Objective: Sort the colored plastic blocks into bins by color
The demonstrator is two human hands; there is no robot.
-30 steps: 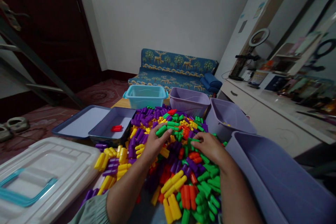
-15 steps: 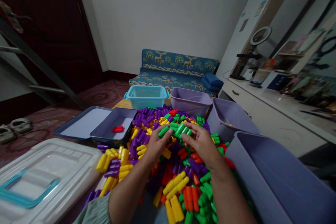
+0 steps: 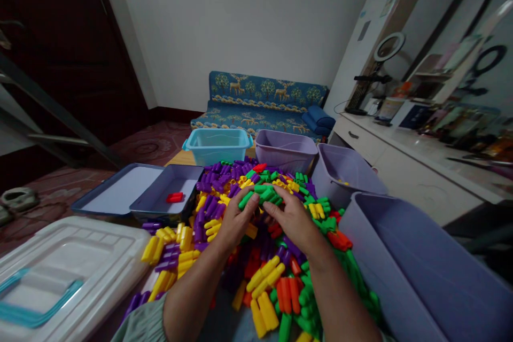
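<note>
Above the middle of a heap of plastic pieces, my left hand point(image 3: 237, 218) and my right hand point(image 3: 292, 218) are close together. Between them they grip green plastic pieces point(image 3: 262, 194), tube-shaped and side by side. The thumbs press on the near side, and the far fingers are partly hidden. Below lie yellow pieces point(image 3: 266, 277), red pieces point(image 3: 288, 295) and purple pieces point(image 3: 224, 175), with more green ones at the right. Many are joined in twos or threes.
A turquoise bin point(image 3: 218, 148) and a purple bin point(image 3: 285, 152) stand behind the heap. Two more bins point(image 3: 344, 181), point(image 3: 401, 267) line the right. An opened metal box point(image 3: 164, 206) holds a red piece point(image 3: 175, 197). A white lid point(image 3: 80, 256) lies at near left.
My hands have drawn closer together around the green pieces, the right one moving left and turning inward. The view has shifted slightly.
</note>
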